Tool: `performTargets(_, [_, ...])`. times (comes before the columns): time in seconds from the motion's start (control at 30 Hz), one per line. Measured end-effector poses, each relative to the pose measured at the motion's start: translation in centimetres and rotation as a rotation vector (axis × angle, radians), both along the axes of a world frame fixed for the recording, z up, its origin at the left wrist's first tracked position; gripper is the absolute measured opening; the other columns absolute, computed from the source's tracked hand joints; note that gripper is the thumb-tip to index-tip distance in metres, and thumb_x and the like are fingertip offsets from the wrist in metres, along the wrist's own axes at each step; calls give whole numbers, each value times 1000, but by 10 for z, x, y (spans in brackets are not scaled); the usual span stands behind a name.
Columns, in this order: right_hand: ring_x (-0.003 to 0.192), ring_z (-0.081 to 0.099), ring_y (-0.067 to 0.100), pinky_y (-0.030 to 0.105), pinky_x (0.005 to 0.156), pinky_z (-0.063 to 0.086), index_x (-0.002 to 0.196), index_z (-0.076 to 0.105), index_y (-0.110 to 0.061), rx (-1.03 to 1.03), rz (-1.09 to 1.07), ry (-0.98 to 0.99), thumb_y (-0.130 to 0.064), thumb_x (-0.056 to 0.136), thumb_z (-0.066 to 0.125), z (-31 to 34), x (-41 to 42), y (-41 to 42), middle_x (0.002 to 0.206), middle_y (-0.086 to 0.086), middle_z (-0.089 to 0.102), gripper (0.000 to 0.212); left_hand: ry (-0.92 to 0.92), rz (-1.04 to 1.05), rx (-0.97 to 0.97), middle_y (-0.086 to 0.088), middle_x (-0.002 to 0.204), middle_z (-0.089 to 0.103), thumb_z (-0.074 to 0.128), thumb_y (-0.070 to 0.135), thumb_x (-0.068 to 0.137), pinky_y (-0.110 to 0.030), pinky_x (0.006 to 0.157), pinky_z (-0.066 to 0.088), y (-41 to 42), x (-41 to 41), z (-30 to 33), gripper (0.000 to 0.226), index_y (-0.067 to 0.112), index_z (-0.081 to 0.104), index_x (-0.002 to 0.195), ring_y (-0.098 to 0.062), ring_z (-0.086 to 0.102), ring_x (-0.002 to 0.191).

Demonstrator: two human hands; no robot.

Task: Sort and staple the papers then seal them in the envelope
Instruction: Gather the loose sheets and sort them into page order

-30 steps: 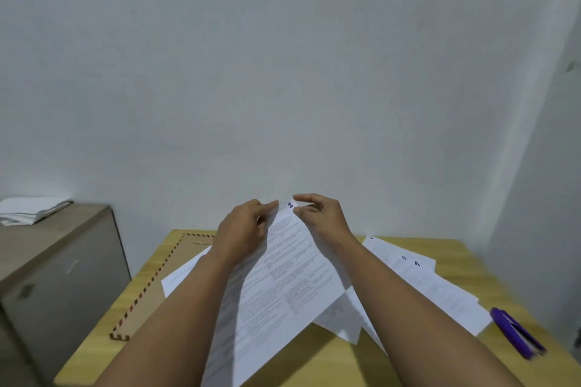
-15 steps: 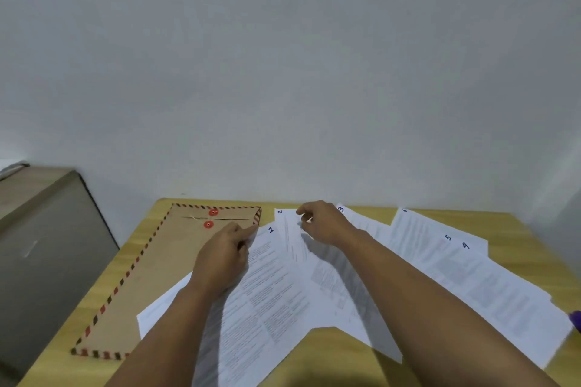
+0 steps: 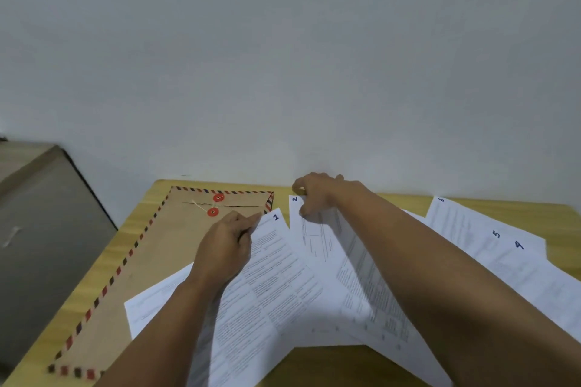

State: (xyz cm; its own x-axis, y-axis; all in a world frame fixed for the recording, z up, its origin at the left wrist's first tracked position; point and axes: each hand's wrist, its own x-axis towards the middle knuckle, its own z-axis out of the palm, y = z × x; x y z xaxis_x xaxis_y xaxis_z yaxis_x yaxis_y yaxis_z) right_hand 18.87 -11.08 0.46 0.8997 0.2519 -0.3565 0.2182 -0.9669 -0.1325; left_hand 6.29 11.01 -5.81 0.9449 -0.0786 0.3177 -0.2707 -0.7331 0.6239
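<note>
Handwritten nos. on sheet corners: "1" sheet (image 3: pixel 267 276), "2" sheet (image 3: pixel 309 239); "5", "4" and maybe "6" on the right stack (image 3: pixel 490 239). Printed text too small to read. Your left hand (image 3: pixel 224 250) pinches the top edge of the "1" sheet; your right hand (image 3: pixel 317 193) has fingers curled at the "2" sheet's top corner, grip unclear. Hands apart. Envelope (image 3: pixel 151 261) lies left of both, partly under the "1" sheet, striped border, two red buttons. Desk (image 3: pixel 330 364) far edge at the wall; bare wood near you.
</note>
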Motion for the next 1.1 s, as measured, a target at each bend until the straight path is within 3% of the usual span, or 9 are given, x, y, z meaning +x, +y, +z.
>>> performTargets(0.2, [127,55,23,50,107,40,141,54,-33,-6,-9,22,-45,75,83,10,6,-3,139,-11,53,73,15,-1,-7,12,80,57,56,7,97,-35,61,54,2,5,-5,43,30,68,130,-8,59,72])
performTargets(0.4, [109,65,22,47,103,51,111,70,-23,87,-33,50,-36,71,89,9,7,-4,114,-7,66,46,25,1,-9,12,81,57,53,5,96,-37,62,55,2,5,-6,46,33,69,129,-9,60,74])
performTargets(0.5, [106,69,23,50,101,53,99,72,-22,126,-42,49,-39,65,88,3,8,-7,105,-5,72,42,35,0,6,12,80,55,52,5,96,-30,59,50,0,3,-8,46,32,69,129,-9,59,74])
performTargets(0.57, [107,68,22,49,104,46,98,71,-23,140,-40,24,-39,66,88,1,8,-10,102,-8,71,40,37,-1,5,13,81,55,52,6,96,-28,59,49,-1,3,-9,46,32,68,130,-9,59,75])
performTargets(0.67, [116,59,19,50,106,32,111,65,-32,172,-51,-18,-35,72,87,-1,4,-12,115,-14,61,45,30,-8,6,12,81,55,52,6,96,-32,60,52,-1,3,-8,49,36,67,131,-9,59,75])
performTargets(0.73, [117,56,19,47,101,31,120,62,-35,231,-63,-38,-30,74,86,-1,1,-12,118,-15,57,53,33,-2,0,14,81,55,52,5,96,-27,61,49,-3,1,-5,48,34,68,130,-9,59,76])
performTargets(0.8, [113,56,17,43,93,30,119,65,-34,319,-81,-86,-23,77,83,-1,-3,-12,115,-15,61,47,20,1,-10,14,80,54,52,5,95,-28,63,49,-4,-2,-1,46,32,70,128,-9,59,76])
performTargets(1.0, [102,63,12,46,104,37,89,75,-33,597,-177,-258,-27,88,77,30,-25,-15,96,-16,74,6,-32,28,-14,13,80,55,52,4,95,-33,73,54,-6,-18,32,45,29,70,128,-8,58,83])
performTargets(1.1, [100,68,12,47,106,42,76,76,-36,709,-199,-320,-38,89,77,60,-42,-21,91,-14,78,12,-69,38,-16,13,82,56,50,3,93,-33,76,54,-7,-30,60,47,30,71,125,-7,58,85])
